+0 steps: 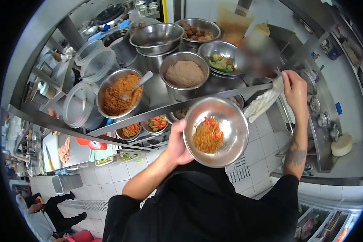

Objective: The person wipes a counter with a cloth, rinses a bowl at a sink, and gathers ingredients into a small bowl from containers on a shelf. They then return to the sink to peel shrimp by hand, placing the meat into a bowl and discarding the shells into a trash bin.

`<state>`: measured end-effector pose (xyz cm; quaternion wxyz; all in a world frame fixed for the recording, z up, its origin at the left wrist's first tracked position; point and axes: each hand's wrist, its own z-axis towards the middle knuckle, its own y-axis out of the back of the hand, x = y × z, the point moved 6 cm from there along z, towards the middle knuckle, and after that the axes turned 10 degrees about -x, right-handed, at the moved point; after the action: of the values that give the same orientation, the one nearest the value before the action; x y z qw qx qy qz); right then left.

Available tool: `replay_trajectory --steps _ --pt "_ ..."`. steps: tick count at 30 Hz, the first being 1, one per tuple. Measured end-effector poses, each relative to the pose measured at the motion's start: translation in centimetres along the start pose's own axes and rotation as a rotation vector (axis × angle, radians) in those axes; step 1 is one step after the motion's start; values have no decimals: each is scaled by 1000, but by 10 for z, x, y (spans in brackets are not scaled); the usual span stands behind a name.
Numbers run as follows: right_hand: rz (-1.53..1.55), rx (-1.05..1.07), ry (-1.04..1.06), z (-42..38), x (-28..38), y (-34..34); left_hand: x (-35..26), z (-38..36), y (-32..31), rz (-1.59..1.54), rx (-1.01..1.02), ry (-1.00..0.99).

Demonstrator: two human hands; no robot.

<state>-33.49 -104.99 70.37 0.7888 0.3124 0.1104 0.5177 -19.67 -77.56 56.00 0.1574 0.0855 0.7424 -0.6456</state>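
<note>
A metal bowl (236,137) with brown granules and chopped red pieces inside is gripped at its left rim by my left hand (176,143), thumb over the edge. My right hand (293,82) is raised at the shelf's right end, its fingers closed by a pale cloth (266,101) that hangs beside the shelf edge. What exactly those fingers pinch is too small to tell. On the shelf, a bowl of orange-brown crumbs (119,97) holds a spoon (143,82), and a pot of pale brown powder (184,74) stands to its right.
Behind these stand an empty metal bowl (156,38), a bowl of brown chunks (197,34) and a bowl of green vegetables (221,62). Clear plastic tubs (78,105) line the left. Below are bowls of cut vegetables (156,123). Another person (48,215) is at lower left.
</note>
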Motion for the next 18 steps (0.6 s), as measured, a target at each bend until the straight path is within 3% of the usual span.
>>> replay_trajectory --steps 1,4,6,8,10,14,18 --pt "-18 177 -9 7 -1 -18 0 -6 10 5 -32 -27" --pt "-161 40 42 40 45 -22 -7 -22 22 58 -129 -101" --pt "94 41 170 60 93 -31 -11 -30 24 68 -136 -96" --pt "369 261 252 67 146 -51 -12 -37 26 78 -146 -124" --pt "484 350 456 68 187 -71 -15 -46 29 102 -155 -147" --pt "527 363 550 85 223 -103 -21 -70 42 108 -230 -227" --pt "452 205 482 109 231 -104 -30 -91 58 58 -283 -309"
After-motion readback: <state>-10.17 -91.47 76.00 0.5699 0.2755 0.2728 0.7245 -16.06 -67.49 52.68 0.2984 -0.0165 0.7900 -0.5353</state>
